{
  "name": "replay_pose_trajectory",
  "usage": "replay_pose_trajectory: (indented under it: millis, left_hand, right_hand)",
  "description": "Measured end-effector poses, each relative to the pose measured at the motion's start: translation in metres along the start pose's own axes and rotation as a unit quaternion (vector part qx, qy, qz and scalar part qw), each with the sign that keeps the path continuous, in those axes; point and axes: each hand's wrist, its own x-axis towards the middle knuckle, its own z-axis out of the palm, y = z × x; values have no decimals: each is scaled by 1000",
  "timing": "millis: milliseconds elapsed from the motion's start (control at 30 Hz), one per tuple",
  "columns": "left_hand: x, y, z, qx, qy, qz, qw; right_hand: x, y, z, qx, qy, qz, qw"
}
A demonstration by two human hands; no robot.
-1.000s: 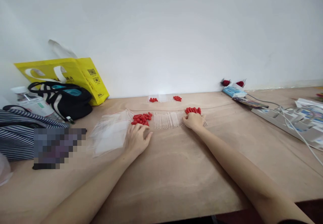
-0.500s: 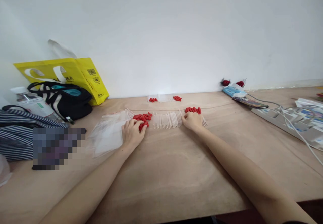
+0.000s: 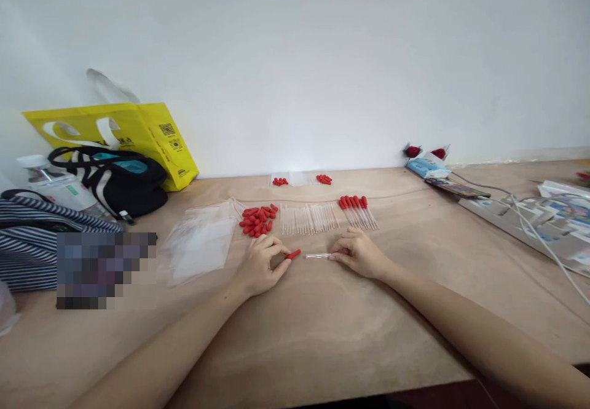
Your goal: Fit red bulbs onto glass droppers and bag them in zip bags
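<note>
My left hand (image 3: pixel 265 264) pinches a red rubber dropper bulb (image 3: pixel 294 253) between thumb and fingers. Level with it, my right hand (image 3: pixel 359 254) is closed on one end of a clear dropper tube (image 3: pixel 318 256), which lies sideways with its free end towards the bulb. A small gap separates the two. Behind my left hand is a pile of loose red bulbs (image 3: pixel 258 219). A row of clear tubes (image 3: pixel 308 219) lies behind the gap, and to its right several droppers with red bulbs fitted (image 3: pixel 358 212) lie side by side.
Clear plastic bags (image 3: pixel 203 243) lie left of the bulbs. Two bagged groups of red bulbs (image 3: pixel 324 179) rest near the wall. A yellow bag (image 3: pixel 170 144), a black bag (image 3: pixel 133 181) and a striped bag (image 3: pixel 41 243) stand left. Power strips (image 3: pixel 520 221) with cables run along the right.
Both hands have come nearer to me and towards each other. The left has taken a bulb from the pile; the right has left the fitted droppers and now holds a bare tube.
</note>
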Motion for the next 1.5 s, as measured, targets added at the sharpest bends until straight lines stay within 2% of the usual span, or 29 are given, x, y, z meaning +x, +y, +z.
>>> replay_pose_trajectory:
  millis: [133,433,833,1200,1500]
  left_hand:
    - [0,1,0,-4,-10,-14,1000]
    - [6,6,17,-24,-9,21,999]
    - [5,9,14,-30,2,-2,1000]
    - [5,9,15,-45,-7,6,999]
    - [6,12,17,-92,18,-58,994]
  right_hand:
    - [0,-2,0,15,9,9,1000]
    - [-2,-12,12,8,33,15,999]
    - [-1,-31,8,-10,69,73,995]
    - [2,-39,11,-23,63,42,997]
    - [1,-45,14,-20,64,-8,998]
